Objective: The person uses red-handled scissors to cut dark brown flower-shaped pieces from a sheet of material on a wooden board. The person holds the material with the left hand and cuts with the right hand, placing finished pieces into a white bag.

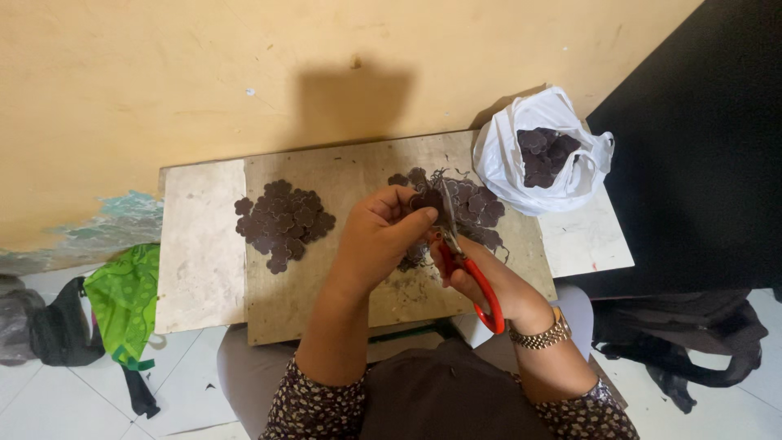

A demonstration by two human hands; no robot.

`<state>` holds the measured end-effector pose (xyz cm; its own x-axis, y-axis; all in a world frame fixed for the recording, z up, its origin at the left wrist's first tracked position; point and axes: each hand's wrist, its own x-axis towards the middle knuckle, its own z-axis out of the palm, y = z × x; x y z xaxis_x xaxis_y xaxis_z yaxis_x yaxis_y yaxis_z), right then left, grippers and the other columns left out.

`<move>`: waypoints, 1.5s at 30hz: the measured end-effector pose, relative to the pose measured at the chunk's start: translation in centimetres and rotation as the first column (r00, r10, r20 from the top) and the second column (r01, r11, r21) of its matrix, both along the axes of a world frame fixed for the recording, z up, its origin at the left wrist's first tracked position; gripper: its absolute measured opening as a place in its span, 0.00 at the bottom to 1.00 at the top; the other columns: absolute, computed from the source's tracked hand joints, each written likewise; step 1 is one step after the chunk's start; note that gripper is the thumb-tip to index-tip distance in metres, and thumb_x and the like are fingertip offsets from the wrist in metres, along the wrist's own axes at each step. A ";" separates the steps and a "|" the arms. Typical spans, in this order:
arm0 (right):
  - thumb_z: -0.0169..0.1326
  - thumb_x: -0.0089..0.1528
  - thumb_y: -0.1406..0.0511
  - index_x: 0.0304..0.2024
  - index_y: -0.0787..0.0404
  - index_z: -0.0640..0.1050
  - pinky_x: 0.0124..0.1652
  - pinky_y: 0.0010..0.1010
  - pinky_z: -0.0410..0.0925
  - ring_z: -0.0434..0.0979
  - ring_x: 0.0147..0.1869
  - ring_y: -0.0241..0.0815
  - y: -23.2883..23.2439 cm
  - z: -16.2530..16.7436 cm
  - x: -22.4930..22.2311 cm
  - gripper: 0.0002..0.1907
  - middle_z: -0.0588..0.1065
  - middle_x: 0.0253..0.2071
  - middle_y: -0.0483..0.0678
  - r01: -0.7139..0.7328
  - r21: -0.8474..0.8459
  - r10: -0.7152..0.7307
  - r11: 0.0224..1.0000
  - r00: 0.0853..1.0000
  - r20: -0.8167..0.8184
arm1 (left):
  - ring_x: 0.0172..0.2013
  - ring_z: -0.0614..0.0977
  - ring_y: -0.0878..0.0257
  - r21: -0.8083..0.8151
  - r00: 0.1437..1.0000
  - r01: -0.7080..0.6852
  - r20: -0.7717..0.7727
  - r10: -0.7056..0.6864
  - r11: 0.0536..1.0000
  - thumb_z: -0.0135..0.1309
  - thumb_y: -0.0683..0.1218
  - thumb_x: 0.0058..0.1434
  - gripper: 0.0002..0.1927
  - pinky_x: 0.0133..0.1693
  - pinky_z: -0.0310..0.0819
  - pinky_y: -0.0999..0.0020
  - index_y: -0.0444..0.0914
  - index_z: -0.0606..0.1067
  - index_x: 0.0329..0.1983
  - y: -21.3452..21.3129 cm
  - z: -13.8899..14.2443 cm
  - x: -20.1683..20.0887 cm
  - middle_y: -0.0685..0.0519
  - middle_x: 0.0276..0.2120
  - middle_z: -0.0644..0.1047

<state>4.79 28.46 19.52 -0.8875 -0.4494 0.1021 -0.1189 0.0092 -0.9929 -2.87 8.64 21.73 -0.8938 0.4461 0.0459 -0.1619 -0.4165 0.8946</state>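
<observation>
Now left hand [383, 236] pinches dark cutout [425, 200], scissors [468, 273] alongside.

The red-handled scissors [471, 273] at centre have glossy plastic grips and metal blades. Dark brown flower-shaped cut-outs [283, 222] look matt (felt or paper, unclear) on a rough, scuffed wooden board [326, 293]; upper right, a thin white plastic bag [509, 167] is crinkled and shiny.

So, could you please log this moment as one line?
left hand: holds dark cutout | right hand: works red scissors | pile on board

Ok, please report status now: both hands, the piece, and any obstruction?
Left hand pinching dark flower-shaped piece. Right hand working red-handled scissors at it. Nothing in the way.
</observation>
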 end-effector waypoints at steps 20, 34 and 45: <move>0.45 0.63 0.33 0.48 0.65 0.70 0.35 0.25 0.63 0.63 0.36 0.33 -0.3 0.2 -0.1 0.40 0.66 0.34 0.43 0.083 0.099 -0.083 0.992 0.997 -0.001 | 0.31 0.79 0.71 0.012 1.000 -0.015 0.000 0.015 1.000 0.57 0.38 0.66 0.02 0.35 0.75 0.77 0.33 0.76 0.40 0.0 0.1 0.2 0.55 0.31 0.80; 0.49 0.63 0.37 0.52 0.67 0.69 0.38 0.26 0.64 0.63 0.38 0.35 0.4 0.4 0.5 0.40 0.66 0.36 0.44 0.001 0.024 -0.001 1.000 1.000 0.015 | 0.31 0.78 0.73 -0.055 0.997 -0.081 -0.018 0.080 0.995 0.58 0.37 0.64 0.03 0.34 0.74 0.77 0.32 0.76 0.39 0.9 0.4 1.2 0.56 0.30 0.79; 0.47 0.62 0.34 0.50 0.66 0.69 0.33 0.23 0.61 0.61 0.35 0.32 0.5 0.0 0.7 0.42 0.65 0.35 0.41 0.055 0.079 -0.056 0.995 0.998 0.005 | 0.31 0.78 0.72 -0.015 0.998 -0.064 -0.003 0.064 0.998 0.58 0.37 0.64 0.03 0.34 0.73 0.77 0.32 0.76 0.38 0.9 -0.3 0.9 0.55 0.31 0.79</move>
